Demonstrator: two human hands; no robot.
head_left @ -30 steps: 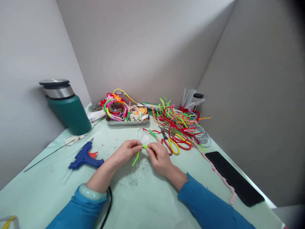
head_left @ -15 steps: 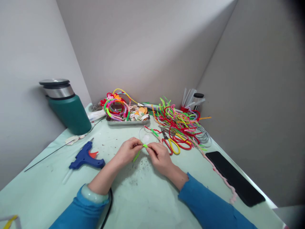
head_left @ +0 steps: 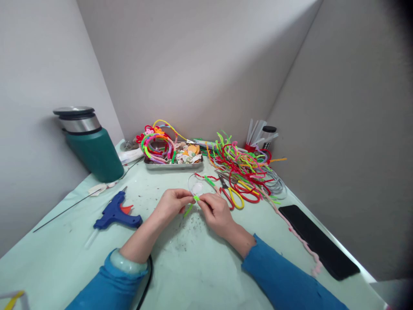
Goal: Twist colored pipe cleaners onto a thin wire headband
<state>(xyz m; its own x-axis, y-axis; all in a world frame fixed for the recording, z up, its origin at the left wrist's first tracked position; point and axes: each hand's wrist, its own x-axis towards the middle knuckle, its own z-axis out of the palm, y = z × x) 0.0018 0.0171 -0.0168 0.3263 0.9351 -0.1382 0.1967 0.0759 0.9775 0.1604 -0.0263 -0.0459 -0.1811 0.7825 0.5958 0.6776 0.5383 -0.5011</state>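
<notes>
Between my two hands is a bright green pipe cleaner point(head_left: 196, 198), wound around a thin wire loop point(head_left: 189, 183). My left hand point(head_left: 172, 204) pinches it from the left, and its loose green tail hangs just below those fingers. From the right, my right hand point(head_left: 217, 212) grips the same spot with thumb and forefinger. Beyond the fingers the wire curves up to a red and green wrapped stretch that lies toward the scissors. Red-handled and yellow-handled scissors point(head_left: 238, 199) rest just past my right hand.
A blue glue gun point(head_left: 118, 213) lies at left, before a green bottle point(head_left: 97, 150). At the back stands a metal tray point(head_left: 174, 166) with wrapped rings and scraps. A tangled pile of pipe cleaners point(head_left: 238, 159) sits back right, near a black phone-like slab point(head_left: 318, 241).
The green tail below my left fingers has swung slightly right and up. My left hand has shifted a little, and the wire loop has tilted slightly; both hands keep their pinch.
</notes>
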